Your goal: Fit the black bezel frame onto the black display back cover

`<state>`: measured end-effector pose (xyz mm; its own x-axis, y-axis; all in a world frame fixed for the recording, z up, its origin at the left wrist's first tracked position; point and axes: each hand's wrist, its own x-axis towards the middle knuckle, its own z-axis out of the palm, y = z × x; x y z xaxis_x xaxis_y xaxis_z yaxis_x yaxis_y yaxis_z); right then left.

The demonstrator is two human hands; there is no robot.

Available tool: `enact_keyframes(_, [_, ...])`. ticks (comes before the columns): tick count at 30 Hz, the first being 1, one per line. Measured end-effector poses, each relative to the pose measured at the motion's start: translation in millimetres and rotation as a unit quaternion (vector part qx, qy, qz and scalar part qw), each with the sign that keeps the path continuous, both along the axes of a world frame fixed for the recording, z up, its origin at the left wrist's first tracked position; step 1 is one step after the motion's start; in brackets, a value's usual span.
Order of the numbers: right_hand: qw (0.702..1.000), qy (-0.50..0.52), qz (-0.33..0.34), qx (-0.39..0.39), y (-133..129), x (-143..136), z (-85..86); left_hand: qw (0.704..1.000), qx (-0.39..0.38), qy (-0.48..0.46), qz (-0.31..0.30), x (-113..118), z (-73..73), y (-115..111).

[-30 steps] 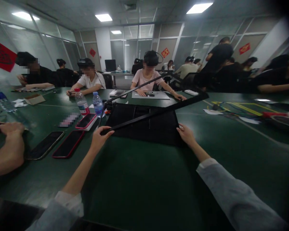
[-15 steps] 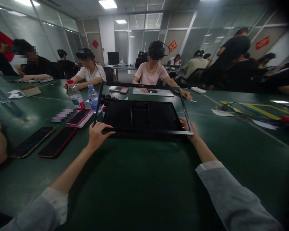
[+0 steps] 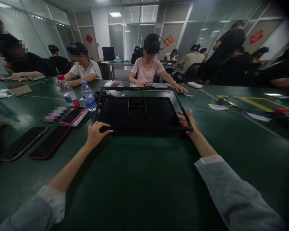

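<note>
A thin black rectangular frame [image 3: 146, 129] is tilted above a black shallow panel [image 3: 156, 110] with two vertical ridges near its middle. My left hand [image 3: 95, 134] pinches the frame's near left corner between thumb and fingers. At the near right corner, my right hand [image 3: 188, 123] grips the frame, its fingers partly behind the side bar. The panel rests on the dark green table [image 3: 135, 179], seen through the frame's opening.
Left of the panel are a red-capped bottle [image 3: 68, 94], a blue-capped bottle [image 3: 88, 96] and several phones [image 3: 49, 142]. Cables [image 3: 245, 104] and paper lie at the right. A person in pink [image 3: 146, 69] sits opposite.
The frame's far edge has come down, so it lies flatter over the panel. Both hands keep their hold. The view has shifted slightly, moving the table items left.
</note>
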<state>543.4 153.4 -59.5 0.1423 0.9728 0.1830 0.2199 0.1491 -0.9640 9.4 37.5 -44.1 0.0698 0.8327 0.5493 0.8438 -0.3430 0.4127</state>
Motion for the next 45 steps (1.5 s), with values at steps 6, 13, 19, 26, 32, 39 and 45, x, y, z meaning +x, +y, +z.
enact_keyframes(6, [0.999, 0.023, -0.003, -0.023, -4.7, -0.4, 3.0, 1.000, -0.017, 0.014, -0.016, -3.8, -4.0, 2.1])
enact_keyframes(13, [0.999, 0.033, -0.038, -0.017, -4.4, -0.3, -2.1, 0.997, -0.067, 0.011, -0.028, -6.6, -6.0, 6.1])
enact_keyframes(19, [0.998, 0.013, -0.050, -0.035, -4.3, -3.1, -6.5, 0.995, -0.091, 0.025, -0.022, -5.9, -7.8, 6.3])
enact_keyframes(26, [0.997, -0.040, -0.064, -0.024, 7.3, 0.0, -16.5, 0.992, -0.111, 0.051, -0.025, -5.4, -4.6, 3.8])
enact_keyframes(32, [0.996, -0.019, -0.084, -0.007, 1.9, -8.0, -11.1, 0.992, -0.119, 0.036, -0.016, -2.4, -3.5, 3.9])
enact_keyframes(39, [0.999, -0.001, -0.050, -0.016, 3.5, -8.7, -12.5, 0.988, -0.041, -0.095, 0.116, -11.2, -12.0, 11.2])
enact_keyframes(45, [0.998, -0.035, -0.053, -0.002, 4.3, -9.4, -16.2, 0.969, -0.100, -0.203, 0.095, -24.9, -22.8, 24.7])
